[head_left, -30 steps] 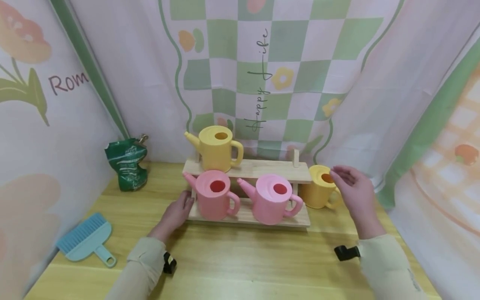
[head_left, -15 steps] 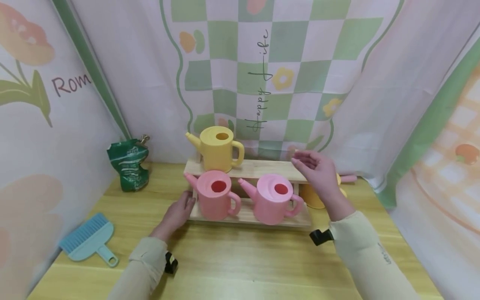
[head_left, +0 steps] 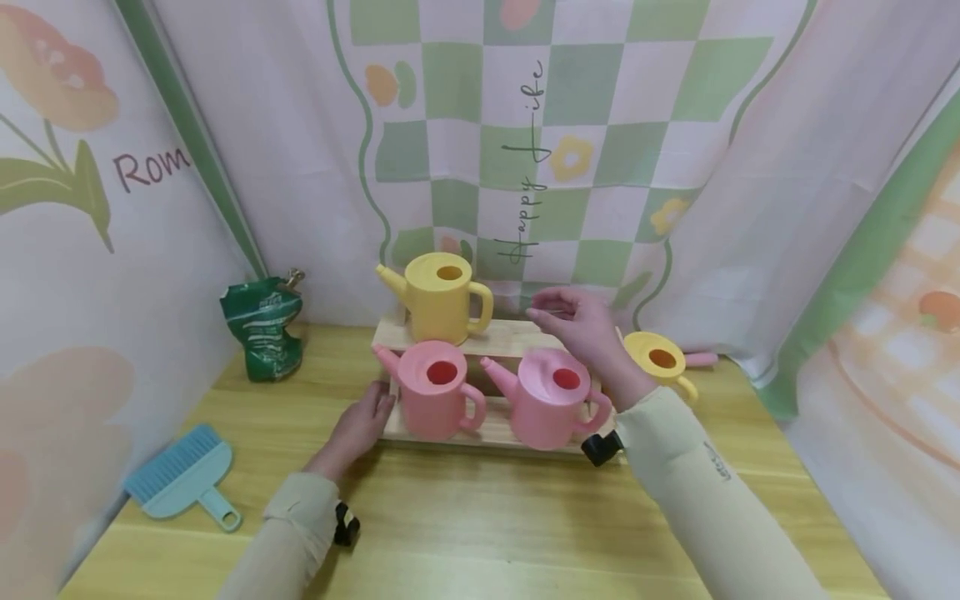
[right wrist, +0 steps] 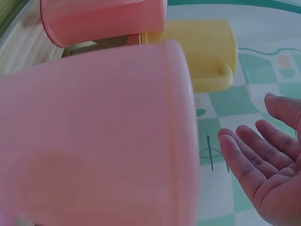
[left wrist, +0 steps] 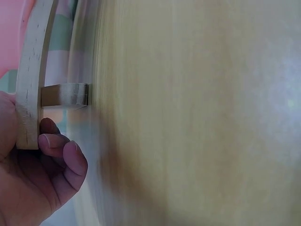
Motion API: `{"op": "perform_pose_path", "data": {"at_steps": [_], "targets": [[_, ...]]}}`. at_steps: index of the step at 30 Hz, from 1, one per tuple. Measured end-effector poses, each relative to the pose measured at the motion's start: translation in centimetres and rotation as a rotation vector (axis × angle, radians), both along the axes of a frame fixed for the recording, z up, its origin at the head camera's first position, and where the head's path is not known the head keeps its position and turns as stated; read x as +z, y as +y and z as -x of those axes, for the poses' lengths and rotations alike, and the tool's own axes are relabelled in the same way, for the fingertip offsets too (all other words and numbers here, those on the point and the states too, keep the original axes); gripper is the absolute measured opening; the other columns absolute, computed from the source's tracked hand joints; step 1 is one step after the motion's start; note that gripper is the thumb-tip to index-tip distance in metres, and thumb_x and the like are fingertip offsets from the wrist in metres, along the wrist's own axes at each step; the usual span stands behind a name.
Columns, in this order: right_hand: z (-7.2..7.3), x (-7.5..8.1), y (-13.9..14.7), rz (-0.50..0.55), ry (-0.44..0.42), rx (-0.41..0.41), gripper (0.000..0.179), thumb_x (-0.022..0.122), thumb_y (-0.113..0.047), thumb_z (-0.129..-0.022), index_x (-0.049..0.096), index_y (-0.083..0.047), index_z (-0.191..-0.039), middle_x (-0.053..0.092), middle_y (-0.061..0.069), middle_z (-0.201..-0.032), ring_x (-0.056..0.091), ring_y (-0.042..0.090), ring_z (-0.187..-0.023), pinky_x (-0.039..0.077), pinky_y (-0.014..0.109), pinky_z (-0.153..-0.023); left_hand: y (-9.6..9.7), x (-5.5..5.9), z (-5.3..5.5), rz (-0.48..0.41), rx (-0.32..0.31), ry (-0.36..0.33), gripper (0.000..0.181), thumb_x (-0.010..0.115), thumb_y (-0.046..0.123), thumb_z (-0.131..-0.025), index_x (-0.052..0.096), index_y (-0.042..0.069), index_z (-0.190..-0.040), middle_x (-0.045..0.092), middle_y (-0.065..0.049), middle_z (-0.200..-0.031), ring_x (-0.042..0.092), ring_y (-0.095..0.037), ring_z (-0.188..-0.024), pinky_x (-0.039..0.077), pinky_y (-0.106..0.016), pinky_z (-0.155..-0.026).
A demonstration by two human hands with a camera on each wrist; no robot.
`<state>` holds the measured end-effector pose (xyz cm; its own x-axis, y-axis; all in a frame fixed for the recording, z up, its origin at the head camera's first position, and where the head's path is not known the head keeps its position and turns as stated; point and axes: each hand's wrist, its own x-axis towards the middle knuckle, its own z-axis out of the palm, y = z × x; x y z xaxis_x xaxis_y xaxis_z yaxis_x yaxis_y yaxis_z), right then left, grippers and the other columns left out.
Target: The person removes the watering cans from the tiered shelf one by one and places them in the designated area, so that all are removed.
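My left hand [head_left: 358,429] grips the lower left end of a two-tier wooden shelf [head_left: 506,337]; the left wrist view has the fingers [left wrist: 66,162] curled round the board's end [left wrist: 29,89]. A yellow watering can [head_left: 437,304] stands on the upper tier, at its left. Two pink watering cans, one on the left [head_left: 431,402] and one on the right [head_left: 543,410], stand on the lower tier with spouts pointing left. Over the upper tier's right part is my right hand [head_left: 577,321], holding nothing, fingers loosely bent. Its forearm hides the shelf's right end.
Another yellow watering can [head_left: 652,352] stands on the table behind the right forearm, a pink rod-like piece [head_left: 701,360] beside it. At left lie a blue brush-like dustpan tool [head_left: 183,475] and a clipped green bag [head_left: 264,327]. A printed curtain [head_left: 517,150] hangs behind the shelf.
My right hand has moved left from beside the yellow watering can at the right to above the upper tier. The left hand stays on the shelf's end.
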<state>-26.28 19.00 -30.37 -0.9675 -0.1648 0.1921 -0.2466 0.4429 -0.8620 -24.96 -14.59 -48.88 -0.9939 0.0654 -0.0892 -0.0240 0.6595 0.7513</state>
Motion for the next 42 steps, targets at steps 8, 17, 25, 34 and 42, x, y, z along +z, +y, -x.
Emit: {"op": "perform_pose_path", "data": {"at_steps": [8, 17, 25, 34, 42], "targets": [[1.1, 0.4, -2.6, -0.086, -0.02, 0.026, 0.04, 0.072, -0.022, -0.09, 0.061, -0.005, -0.124, 0.064, 0.013, -0.123, 0.063, 0.027, -0.11, 0.056, 0.039, -0.087, 0.1, 0.1, -0.2, 0.012, -0.01, 0.013, 0.046, 0.035, 0.043, -0.105, 0.039, 0.016, -0.142, 0.046, -0.018, -0.146, 0.042, -0.039, -0.133, 0.036, -0.059, -0.106], [2.1, 0.5, -4.8, -0.225, -0.03, 0.079, 0.047, 0.069, -0.016, -0.092, 0.052, -0.006, -0.135, 0.059, 0.015, -0.131, 0.059, 0.032, -0.117, 0.052, 0.043, -0.094, 0.0, 0.0, -0.1, 0.023, -0.01, 0.019, 0.048, 0.034, 0.047, -0.105, 0.039, 0.017, -0.142, 0.048, -0.017, -0.144, 0.045, -0.038, -0.131, 0.039, -0.058, -0.104], [2.6, 0.1, -5.8, -0.252, -0.04, 0.055, 0.047, 0.067, -0.012, -0.093, 0.051, -0.007, -0.137, 0.061, 0.012, -0.126, 0.06, 0.029, -0.115, 0.052, 0.041, -0.094, 0.0, 0.1, -0.1, 0.02, -0.016, 0.033, 0.048, 0.035, 0.044, -0.105, 0.039, 0.015, -0.143, 0.047, -0.016, -0.145, 0.044, -0.038, -0.132, 0.038, -0.057, -0.106], [2.7, -0.2, -6.7, -0.326, 0.004, 0.013, 0.028, 0.068, -0.007, -0.091, 0.063, -0.004, -0.118, 0.065, 0.012, -0.111, 0.062, 0.027, -0.105, 0.054, 0.038, -0.09, 0.1, 0.2, -0.1, 0.014, -0.008, 0.021, 0.049, 0.035, 0.044, -0.105, 0.038, 0.014, -0.144, 0.046, -0.017, -0.146, 0.044, -0.039, -0.131, 0.038, -0.058, -0.105], [2.3, -0.3, -7.0, -0.34, 0.039, 0.027, 0.02, 0.065, -0.001, -0.091, 0.061, -0.003, -0.111, 0.065, 0.013, -0.109, 0.064, 0.026, -0.1, 0.056, 0.036, -0.084, 0.1, 0.1, -0.2, 0.01, -0.006, 0.031, 0.048, 0.037, 0.042, -0.105, 0.039, 0.014, -0.144, 0.045, -0.018, -0.146, 0.044, -0.04, -0.131, 0.038, -0.059, -0.105]]}}
